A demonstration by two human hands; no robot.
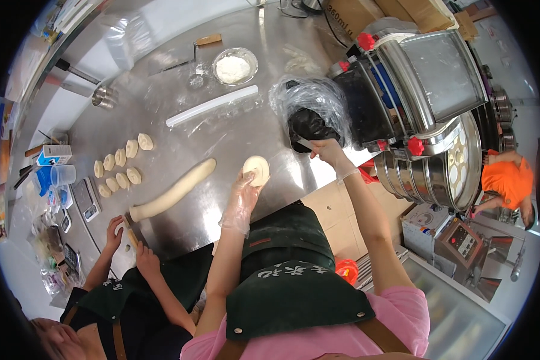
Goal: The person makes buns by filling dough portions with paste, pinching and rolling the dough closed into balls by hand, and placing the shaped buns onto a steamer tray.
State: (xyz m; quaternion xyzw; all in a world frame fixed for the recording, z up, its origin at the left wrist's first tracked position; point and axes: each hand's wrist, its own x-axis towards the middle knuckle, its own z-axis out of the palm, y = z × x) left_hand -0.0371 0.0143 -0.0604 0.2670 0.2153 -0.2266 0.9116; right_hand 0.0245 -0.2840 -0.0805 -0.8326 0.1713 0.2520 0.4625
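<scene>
My left hand [244, 195], in a clear plastic glove, holds a flat round of dough [257, 170] above the steel table, fingers curled under its edge. My right hand [331, 155], with a clear glove at the wrist, grips a flat spatula [306, 144] whose blade reaches the near edge of a glossy black mass [309, 125]. Crumpled clear plastic film [318, 93] surrounds that mass; its container is mostly hidden. To the left lies a long dough roll [174, 192], with several cut dough pieces [131, 148] in two rows beyond it.
At left, a co-worker's hands [145, 259] hold a cutter at the roll's end. A bowl of flour [233, 67] and a white rolling rod [212, 105] are at the back. The dough-sheeting machine [402, 84] and steamer trays [423, 171] stand right; another person [509, 180] is farther off.
</scene>
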